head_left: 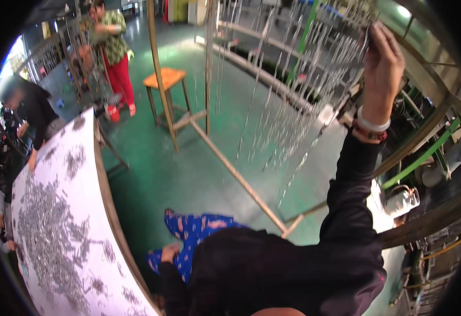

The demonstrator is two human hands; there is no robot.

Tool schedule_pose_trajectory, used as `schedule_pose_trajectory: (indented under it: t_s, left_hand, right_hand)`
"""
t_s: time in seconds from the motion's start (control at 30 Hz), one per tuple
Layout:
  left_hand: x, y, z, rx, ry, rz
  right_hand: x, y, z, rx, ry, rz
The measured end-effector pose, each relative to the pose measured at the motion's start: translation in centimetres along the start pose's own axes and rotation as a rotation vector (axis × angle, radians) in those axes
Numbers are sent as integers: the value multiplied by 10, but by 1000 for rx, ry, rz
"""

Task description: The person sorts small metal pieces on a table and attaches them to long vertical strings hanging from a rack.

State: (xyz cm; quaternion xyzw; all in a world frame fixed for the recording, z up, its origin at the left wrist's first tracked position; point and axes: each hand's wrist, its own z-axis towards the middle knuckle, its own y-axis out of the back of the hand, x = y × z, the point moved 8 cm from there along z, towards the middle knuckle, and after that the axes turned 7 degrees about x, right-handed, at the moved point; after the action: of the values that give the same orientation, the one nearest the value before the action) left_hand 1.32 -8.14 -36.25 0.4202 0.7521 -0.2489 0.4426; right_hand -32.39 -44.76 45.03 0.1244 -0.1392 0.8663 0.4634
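Note:
My right hand (383,66) is raised high at the upper right, its fingers pressed together at the edge of a cluster of hanging strands. These thin strands of small silvery metal pieces (288,126) dangle in rows in front of me. One longer strand (300,164) slants down from near my right fingertips; just what they pinch is hard to make out. Low down, my left hand (170,253) is beside my blue patterned trousers (204,226), away from the strands. Its fingers are too small and blurred to read.
To the left stands a white-topped table (96,210) spread with many small metal pieces (51,231). A person in black (35,105) leans over it. Another person in red trousers (118,79) stands farther back. An orange-topped stool (164,78) is behind the metal frame (235,174).

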Motion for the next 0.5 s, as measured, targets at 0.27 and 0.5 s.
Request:
schedule_pose_trajectory:
  t_s: [0.27,0.5]
  left_hand:
    - [17,29,-27,-130,175,-229]
    - [16,28,-37,-192,96,-348]
  right_hand:
    - [-30,20,40,59,-47,106]
    - [-37,19,81,69,-61,29]
